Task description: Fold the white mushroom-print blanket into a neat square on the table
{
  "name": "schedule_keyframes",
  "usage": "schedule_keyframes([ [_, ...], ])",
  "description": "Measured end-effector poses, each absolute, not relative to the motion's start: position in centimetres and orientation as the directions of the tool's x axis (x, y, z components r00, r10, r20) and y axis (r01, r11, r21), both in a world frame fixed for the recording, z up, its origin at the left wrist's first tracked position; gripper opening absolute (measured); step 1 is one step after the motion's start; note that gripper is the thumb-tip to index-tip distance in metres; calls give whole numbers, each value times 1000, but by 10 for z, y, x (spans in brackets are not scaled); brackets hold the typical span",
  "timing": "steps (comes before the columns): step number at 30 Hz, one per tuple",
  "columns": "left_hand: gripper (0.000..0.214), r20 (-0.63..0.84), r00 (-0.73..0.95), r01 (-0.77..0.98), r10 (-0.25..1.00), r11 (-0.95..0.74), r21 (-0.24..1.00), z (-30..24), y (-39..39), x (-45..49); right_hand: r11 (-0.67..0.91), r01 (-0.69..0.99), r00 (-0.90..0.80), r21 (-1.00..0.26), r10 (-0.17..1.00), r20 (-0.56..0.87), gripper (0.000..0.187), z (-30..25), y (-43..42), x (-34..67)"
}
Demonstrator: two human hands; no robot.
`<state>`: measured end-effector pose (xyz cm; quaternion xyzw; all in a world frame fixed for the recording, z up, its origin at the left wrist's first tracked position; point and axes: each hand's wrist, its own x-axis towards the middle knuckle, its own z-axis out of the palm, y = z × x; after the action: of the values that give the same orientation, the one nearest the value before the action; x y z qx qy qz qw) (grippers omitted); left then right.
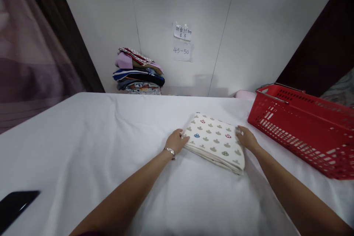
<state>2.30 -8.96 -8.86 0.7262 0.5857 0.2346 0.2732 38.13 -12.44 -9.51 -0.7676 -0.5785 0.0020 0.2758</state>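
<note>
A folded cream cloth with a print of small mushrooms lies on the white-covered table, turned a little askew. My left hand grips its left edge, thumb on top and the other fingers partly hidden at the side. At the opposite edge, my right hand holds the cloth's right side, with its fingertips partly out of sight. Several layers show along the cloth's near fold. A silvery bracelet circles my left wrist.
A red plastic basket with a metal handle stands at the right. Beyond the table's far edge is a stack of folded fabrics. A black phone-like object lies at the near left. Handwritten paper signs hang on the wall.
</note>
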Motion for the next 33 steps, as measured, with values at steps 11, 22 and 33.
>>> schedule_keyframes([
  [11, 31, 309, 520, 616, 797, -600, 511, -99, -97, 23, 250, 895, -152, -370, 949, 275, 42, -94, -234, 294],
  [22, 26, 376, 672, 583, 638, -769, 263, -84, -120, 23, 387, 888, -244, -249, 855, 458, 24, -72, -227, 260],
  [33, 26, 310, 753, 527, 580, -814, 244, -78, -108, 29, 329, 931, -258, -160, 900, 351, 22, -73, -208, 235],
])
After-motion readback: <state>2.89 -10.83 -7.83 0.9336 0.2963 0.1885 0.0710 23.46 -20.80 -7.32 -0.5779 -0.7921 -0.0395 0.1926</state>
